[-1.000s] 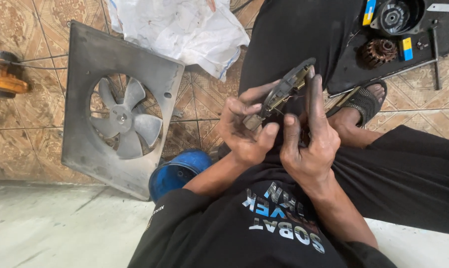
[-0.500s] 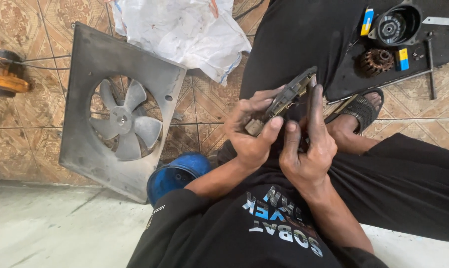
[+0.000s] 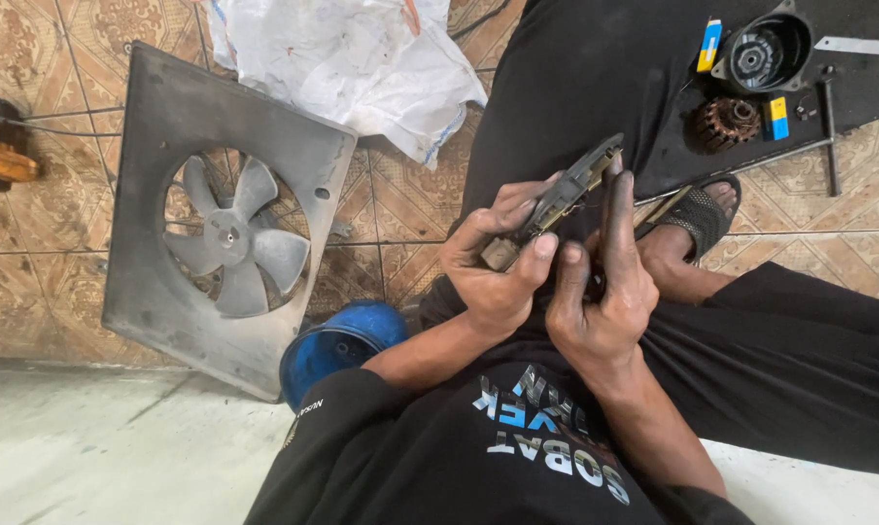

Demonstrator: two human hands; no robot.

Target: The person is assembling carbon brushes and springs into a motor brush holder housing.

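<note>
Both forearms rise from the black shirt (image 3: 478, 457) at the bottom of the view and meet over the lap. The left hand (image 3: 498, 267) is curled around the near end of a long, flat, dark part (image 3: 561, 199): its thumb presses over the pale, blocky near end while the fingers wrap behind, so it is clenched on the part. The right hand (image 3: 604, 292) sits just beside it, touching it. Its fingers are grimy, the forefinger stretched straight up alongside the part's far end, the others bent against the part's side. Whether this hand truly clamps the part or only steadies it cannot be told. The part itself runs slantwise up and away from the left hand's grip, tilted toward the right hand's raised fingertip.

Just below and to the left of the grip, a blue round container (image 3: 342, 350) stands on the floor by the elbow. Just past the right hand, a foot in a dark sandal (image 3: 697, 219) rests on the tiles.

Farther to the left of the grip, well apart, a grey fan shroud (image 3: 206, 117) with a five-bladed fan (image 3: 230, 238) leans on the tiled floor (image 3: 400, 194). Beyond it lies a crumpled white sack (image 3: 352, 58).

Far above and right of the grip, on a black mat (image 3: 575, 58), lie a round black housing (image 3: 765, 53), a rusty brown toothed piece (image 3: 723, 122) and small blue-and-yellow items (image 3: 775, 117).
</note>
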